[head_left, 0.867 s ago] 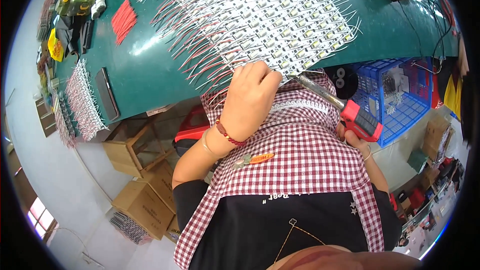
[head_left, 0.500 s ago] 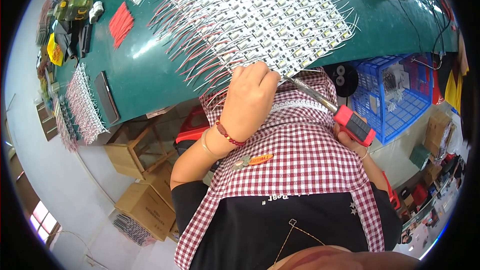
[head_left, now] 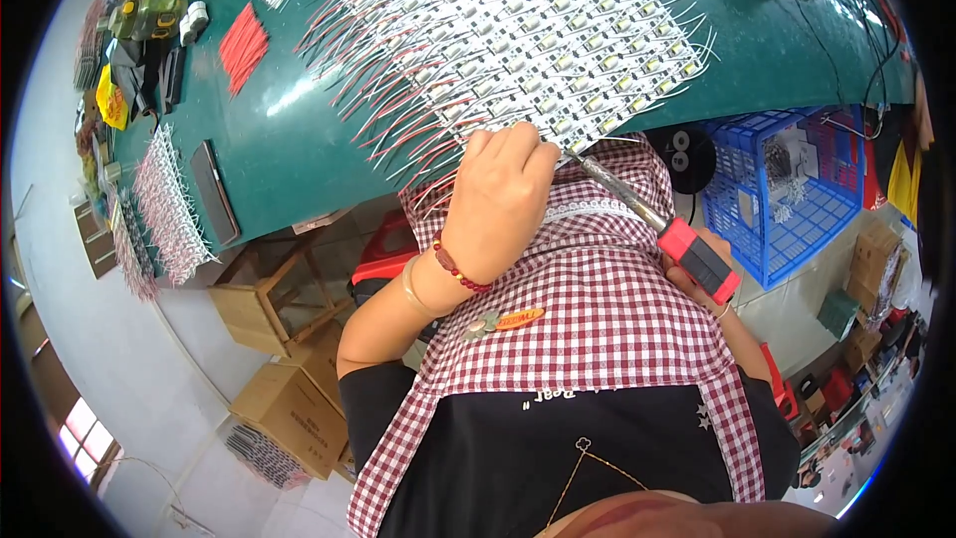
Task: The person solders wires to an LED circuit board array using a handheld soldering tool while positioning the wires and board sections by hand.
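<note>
1. White circuit-bd panel [head_left: 558,40], wire-fringed L & R, is being supported at near edge of green surface [head_left: 284,154].
2. Soldering iron [head_left: 673,232] is being gripped by R hand [head_left: 684,282], tip being held at panel's near edge, just beside L hand [head_left: 501,187].
3. L hand is being held curled there; fingertips being hidden, can't tell if anything's being pinched.

The right hand [head_left: 680,280] holds a soldering iron [head_left: 681,241].

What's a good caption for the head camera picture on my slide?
Right grip holds a soldering iron pointed at the near edge of wired white circuit boards, beside the left grip.
</note>
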Motion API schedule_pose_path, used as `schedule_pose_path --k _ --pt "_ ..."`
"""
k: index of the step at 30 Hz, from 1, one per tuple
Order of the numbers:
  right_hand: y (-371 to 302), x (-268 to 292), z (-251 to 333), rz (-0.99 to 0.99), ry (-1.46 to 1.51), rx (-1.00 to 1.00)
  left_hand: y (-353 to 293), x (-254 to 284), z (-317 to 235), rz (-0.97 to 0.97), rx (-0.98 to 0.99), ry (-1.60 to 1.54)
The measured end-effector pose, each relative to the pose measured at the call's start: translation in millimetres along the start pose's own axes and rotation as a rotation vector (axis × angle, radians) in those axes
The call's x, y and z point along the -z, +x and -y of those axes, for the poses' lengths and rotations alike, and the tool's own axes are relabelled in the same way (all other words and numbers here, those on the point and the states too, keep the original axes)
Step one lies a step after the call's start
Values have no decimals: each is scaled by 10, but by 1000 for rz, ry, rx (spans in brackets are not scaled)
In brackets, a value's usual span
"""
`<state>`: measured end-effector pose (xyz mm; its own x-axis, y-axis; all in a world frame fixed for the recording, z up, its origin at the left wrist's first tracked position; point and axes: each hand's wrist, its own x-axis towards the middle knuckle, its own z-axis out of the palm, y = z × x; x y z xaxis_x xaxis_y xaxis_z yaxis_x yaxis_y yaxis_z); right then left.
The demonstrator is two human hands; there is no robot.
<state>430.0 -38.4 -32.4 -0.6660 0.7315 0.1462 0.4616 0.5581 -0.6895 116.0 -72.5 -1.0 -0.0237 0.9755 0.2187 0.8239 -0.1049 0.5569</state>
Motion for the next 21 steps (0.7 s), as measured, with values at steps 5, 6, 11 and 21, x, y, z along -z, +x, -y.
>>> schedule_pose_path --k 5,6,11,21 --pt "-105 132 -104 131 324 -140 -3 1 -14 10 0 16" --pt "-241 100 -209 148 422 -213 -8 2 -38 11 3 27" --pt "-114 13 -62 34 956 -381 7 -8 -22 5 -3 25" --pt "526 -4 161 -238 1176 -324 -44 159 -44 13 46 162"
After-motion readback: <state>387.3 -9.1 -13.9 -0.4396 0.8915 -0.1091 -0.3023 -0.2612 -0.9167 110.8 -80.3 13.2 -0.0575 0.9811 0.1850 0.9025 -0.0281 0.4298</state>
